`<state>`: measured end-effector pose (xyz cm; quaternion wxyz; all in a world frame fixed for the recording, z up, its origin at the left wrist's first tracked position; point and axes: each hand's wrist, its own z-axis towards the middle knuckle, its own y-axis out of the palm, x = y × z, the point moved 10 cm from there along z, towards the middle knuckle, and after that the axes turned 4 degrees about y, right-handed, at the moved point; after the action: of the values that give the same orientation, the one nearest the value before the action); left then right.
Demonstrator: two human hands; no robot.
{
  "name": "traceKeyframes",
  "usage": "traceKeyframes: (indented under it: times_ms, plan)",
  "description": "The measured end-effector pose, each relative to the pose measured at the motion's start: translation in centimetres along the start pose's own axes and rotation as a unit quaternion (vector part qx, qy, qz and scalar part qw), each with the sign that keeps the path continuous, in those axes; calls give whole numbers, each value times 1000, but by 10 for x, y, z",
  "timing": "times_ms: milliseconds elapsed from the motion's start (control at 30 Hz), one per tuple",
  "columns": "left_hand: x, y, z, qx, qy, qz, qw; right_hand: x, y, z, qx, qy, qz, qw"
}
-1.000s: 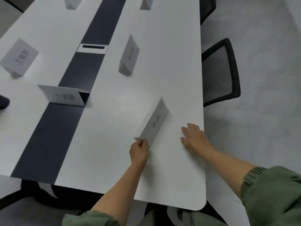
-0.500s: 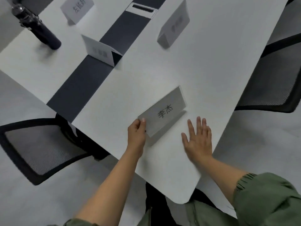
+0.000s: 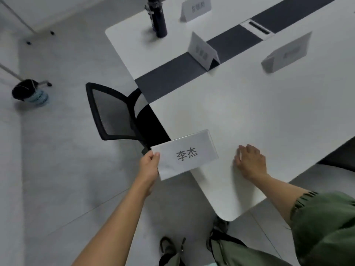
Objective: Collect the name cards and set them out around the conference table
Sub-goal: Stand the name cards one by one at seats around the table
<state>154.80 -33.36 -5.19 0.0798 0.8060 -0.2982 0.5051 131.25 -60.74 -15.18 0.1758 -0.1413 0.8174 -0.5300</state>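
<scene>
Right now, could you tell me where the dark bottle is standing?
The dark bottle stands upright near the table's far left corner, at the top of the head view, just left of a name card.

The left hand [image 3: 148,167] pinches one end of a name card [image 3: 184,154] printed 李杰, held out past the white table's [image 3: 249,116] edge — the right hand [image 3: 250,162] rests on the tabletop just beside it.

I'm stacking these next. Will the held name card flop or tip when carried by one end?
The name card looks stiff: held by the left hand at one end, it stays flat. Probably light, since a fingertip pinch carries it. Its glossy faces may be slippery.
</scene>
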Motion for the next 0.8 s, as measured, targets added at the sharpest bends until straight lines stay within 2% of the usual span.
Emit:
traceKeyframes:
  times_ms: [200,333,600,800]
  plan:
    - [-27,-137,-38,67,-15,-51,996,-155,2,-42,-9,-127,10,992]
    - [-45,-262,-66,127,-8,-85,988,-288,13,-101,10,-230,25,973]
    - [-49,-486,-103,183,38,-59,981,-526,43,-223,-16,-350,32,936]
    - [-36,-602,-76,230,61,-111,965,-662,38,-244,-1,-409,12,913]
